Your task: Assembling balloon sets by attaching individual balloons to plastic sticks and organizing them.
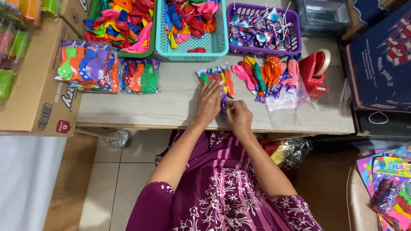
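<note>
At the near table edge — both my hands work a clear packet of balloons (218,79).
Left hand (209,102) lies flat, fingers spread, pressing the packet's near end; right hand (238,116) just beside it, fingertips pinched together on the packet's purple edge. Loose balloons (267,72) and a red tape dispenser (314,72) sit to the right; teal basket (192,45) and purple basket (263,30) further back on the table (141,107).

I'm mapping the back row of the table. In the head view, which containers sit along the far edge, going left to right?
Green basket of balloons → teal basket of balloons → purple basket of wrapped lollipops → clear plastic box.
</note>
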